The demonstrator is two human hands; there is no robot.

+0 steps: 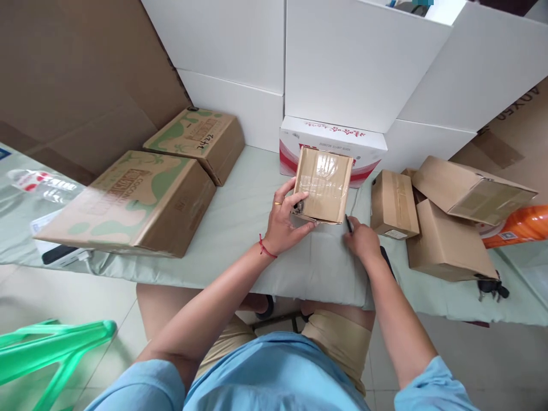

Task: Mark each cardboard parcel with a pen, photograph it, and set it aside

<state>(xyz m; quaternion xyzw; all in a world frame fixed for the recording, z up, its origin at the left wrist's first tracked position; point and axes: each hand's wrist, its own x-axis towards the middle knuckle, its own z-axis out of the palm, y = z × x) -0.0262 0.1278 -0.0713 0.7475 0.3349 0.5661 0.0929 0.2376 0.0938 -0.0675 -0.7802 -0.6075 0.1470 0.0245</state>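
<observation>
With my left hand I hold the small brown box at its left side, the fingers lying on it and the thumb along its near edge, and this box is in front of the white carton at the middle of the green cloth. The fingers of my right hand are closed around a thin dark tool, its tip just beside the near right corner, but whether it touches I cannot tell. A taped box stands to the right.
</observation>
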